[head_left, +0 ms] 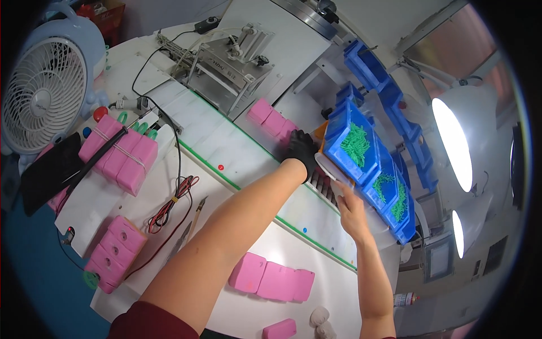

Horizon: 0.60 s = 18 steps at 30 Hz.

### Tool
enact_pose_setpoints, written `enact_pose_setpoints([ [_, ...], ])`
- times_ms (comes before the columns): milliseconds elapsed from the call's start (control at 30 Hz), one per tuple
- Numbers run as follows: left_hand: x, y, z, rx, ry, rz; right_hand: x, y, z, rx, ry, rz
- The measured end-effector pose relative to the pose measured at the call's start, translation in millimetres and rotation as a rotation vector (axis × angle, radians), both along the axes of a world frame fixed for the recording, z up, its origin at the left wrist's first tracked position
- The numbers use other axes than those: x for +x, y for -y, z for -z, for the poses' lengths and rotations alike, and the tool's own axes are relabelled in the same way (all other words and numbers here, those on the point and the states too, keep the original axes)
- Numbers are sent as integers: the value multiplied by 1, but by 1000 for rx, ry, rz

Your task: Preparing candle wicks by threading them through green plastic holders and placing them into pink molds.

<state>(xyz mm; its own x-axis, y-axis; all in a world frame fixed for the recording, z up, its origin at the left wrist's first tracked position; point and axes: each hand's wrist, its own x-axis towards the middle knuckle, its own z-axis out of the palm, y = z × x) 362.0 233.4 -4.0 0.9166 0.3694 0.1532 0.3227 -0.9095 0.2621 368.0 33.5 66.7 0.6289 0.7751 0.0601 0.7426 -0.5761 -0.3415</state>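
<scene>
My left hand (300,152), in a black glove, reaches across the white strip with its fingers bent beside the end of a row of pink blocks (273,121). What its fingers close on, if anything, is hidden. My bare right hand (352,212) has its index finger stretched out and its thumb apart. Its fingertips, slightly blurred, meet the edge of a white, rounded flat piece (333,168) lying between both hands. Under that piece shows a dark ribbed part (323,186). Close by on the right stand blue bins (334,137) with small green pieces (355,145) in them.
Beyond the green-edged strip (209,133) stands a metal press (232,70). Pink blocks (272,279) lie at the front, others (119,161) banded at left. A fan (42,99), coiled wires (169,206) and a brush (197,214) are also left. Lamps (451,144) hang right.
</scene>
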Motion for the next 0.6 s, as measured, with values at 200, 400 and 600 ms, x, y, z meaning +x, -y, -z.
enact_pose_setpoints([
  [200,8,-25,6,149,27,-8,1,8,2,84,-60,-76],
  [400,13,-60,0,104,-96,87,5,33,5,93,-9,-146],
  [600,10,-82,-8,160,-161,207,-18,63,-12,52,7,-168],
])
